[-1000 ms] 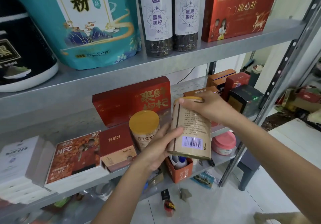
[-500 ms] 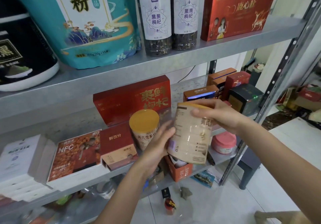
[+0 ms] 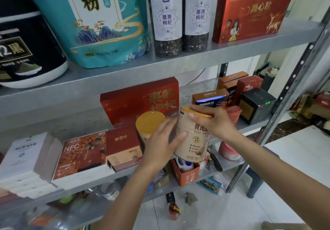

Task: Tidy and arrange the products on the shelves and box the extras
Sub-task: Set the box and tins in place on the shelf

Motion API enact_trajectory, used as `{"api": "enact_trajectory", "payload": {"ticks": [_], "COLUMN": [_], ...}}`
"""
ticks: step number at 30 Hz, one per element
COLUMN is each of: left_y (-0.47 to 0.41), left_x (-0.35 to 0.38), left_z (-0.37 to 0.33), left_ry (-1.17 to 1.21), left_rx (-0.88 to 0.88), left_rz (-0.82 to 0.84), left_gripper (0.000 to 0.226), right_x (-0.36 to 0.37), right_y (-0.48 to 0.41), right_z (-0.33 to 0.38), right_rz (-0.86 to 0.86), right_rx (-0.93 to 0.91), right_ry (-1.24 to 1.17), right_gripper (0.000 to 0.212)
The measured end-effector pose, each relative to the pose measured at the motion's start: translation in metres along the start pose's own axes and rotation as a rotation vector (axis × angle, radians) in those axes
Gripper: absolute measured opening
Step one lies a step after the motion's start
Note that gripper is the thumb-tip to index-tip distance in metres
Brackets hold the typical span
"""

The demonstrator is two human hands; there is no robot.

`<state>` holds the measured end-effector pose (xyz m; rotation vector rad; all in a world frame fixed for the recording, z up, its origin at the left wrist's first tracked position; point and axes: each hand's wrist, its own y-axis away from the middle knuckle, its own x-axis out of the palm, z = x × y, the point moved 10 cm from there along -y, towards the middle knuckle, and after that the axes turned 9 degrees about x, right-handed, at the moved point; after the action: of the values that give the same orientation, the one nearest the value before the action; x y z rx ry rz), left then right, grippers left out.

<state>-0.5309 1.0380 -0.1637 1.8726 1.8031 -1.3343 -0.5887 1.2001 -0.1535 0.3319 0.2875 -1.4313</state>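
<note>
right hand (image 3: pixel 215 122) grips beige can (image 3: pixel 195 145) at lid; left hand (image 3: pixel 160 145), fingers straight, touches its 9 o'clock side.

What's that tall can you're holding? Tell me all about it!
The beige can is a tall cylinder with a yellow lid, dark writing and a round badge on its label. It is held nearly upright before the shelf. The right hand grips its top; the left hand presses its side with straight fingers.
</note>
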Motion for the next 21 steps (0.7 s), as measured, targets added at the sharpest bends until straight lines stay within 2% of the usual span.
{"api": "enact_trajectory", "payload": {"ticks": [2, 3, 6, 7, 14, 18, 21], "left_y": [0.000, -0.001, -0.001, 0.001, 0.000, 0.001, 0.001], "left_x": [-0.027, -0.030, -0.008, -0.001, 0.003, 0.003, 0.003], "left_z": [0.010, 0.020, 0.061, 0.069, 0.075, 0.077, 0.076], "left_ry": [-0.280, -0.404, -0.637, -0.676, -0.699, -0.686, -0.685], "left_rx": [0.048, 0.043, -0.042, -0.046, -0.056, -0.072, -0.081], "left_rz": [-0.132, -0.115, 0.182, 0.234, 0.223, 0.244, 0.248], "left_gripper": [0.067, 0.068, 0.078, 0.077, 0.070, 0.070, 0.070], "right_x": [0.002, 0.003, 0.014, 0.017, 0.056, 0.069, 0.074], "right_y": [-0.002, -0.004, -0.010, -0.012, -0.027, -0.025, -0.026], "right_z": [0.004, 0.007, 0.012, 0.012, 0.005, 0.002, -0.001], "right_rz": [-0.050, -0.079, -0.154, -0.174, -0.143, -0.205, -0.222], "right_rx": [-0.094, -0.158, -0.326, -0.362, -0.503, -0.599, -0.608], "right_ry": [0.080, 0.151, 0.385, 0.447, 0.709, 0.871, 0.984], "right_gripper": [0.074, 0.070, 0.059, 0.059, 0.060, 0.057, 0.063]}}
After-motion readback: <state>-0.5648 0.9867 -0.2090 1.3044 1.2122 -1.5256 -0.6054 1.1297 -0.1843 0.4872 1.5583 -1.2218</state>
